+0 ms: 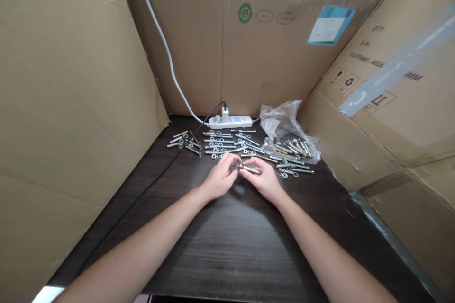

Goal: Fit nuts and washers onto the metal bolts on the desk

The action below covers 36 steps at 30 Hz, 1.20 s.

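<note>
Over the middle of the dark table, my right hand (262, 178) pinches a brass-coloured expansion bolt (250, 169) between thumb and fingers. The bolt lies nearly level, its ringed end pointing left. My left hand (223, 176) is at that end, its thumb and fingers curled in close around the tip. Whatever small part those fingers hold is too small to make out. Just beyond both hands lie rows of silvery bolts (219, 141) with loose nuts and washers beside them. A long brass-coloured rod (259, 157) rests right behind my right hand.
A loose pile of bolts (192, 147) lies to the left, crossed by a black cable (156, 179). At the back is a white power strip (234, 122). A clear plastic bag (280, 120) with more bolts stands right. Cardboard walls (199, 47) enclose three sides.
</note>
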Each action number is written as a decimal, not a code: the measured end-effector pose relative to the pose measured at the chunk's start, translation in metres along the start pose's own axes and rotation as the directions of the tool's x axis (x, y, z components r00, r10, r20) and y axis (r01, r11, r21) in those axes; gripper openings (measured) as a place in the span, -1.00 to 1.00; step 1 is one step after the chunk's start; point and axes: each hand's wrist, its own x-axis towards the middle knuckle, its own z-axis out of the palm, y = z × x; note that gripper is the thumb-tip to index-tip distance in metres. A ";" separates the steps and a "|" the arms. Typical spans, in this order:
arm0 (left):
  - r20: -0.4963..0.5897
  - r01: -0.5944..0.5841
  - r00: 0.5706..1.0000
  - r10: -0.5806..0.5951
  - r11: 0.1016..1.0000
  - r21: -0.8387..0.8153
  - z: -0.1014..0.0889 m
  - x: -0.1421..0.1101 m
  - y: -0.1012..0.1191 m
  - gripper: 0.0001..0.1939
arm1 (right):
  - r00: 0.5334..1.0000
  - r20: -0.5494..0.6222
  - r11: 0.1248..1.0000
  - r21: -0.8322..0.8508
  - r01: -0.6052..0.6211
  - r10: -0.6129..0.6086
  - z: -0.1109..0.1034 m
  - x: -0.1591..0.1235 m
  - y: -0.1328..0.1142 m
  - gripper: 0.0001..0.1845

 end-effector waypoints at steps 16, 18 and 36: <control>-0.112 0.017 0.994 -0.020 0.999 -0.028 -0.001 -0.001 -0.001 -0.75 | 1.000 -0.013 1.000 -0.011 -0.008 0.008 0.001 0.000 0.000 -0.70; -0.197 0.033 0.980 -0.034 0.999 -0.007 -0.002 0.000 0.000 -0.75 | 1.000 -0.021 1.000 -0.012 -0.011 0.011 0.002 0.000 0.000 -0.71; -0.046 0.015 0.999 -0.015 1.000 -0.003 -0.002 0.002 -0.005 -0.90 | 1.000 0.002 1.000 -0.004 -0.017 0.017 0.001 0.000 0.001 -0.70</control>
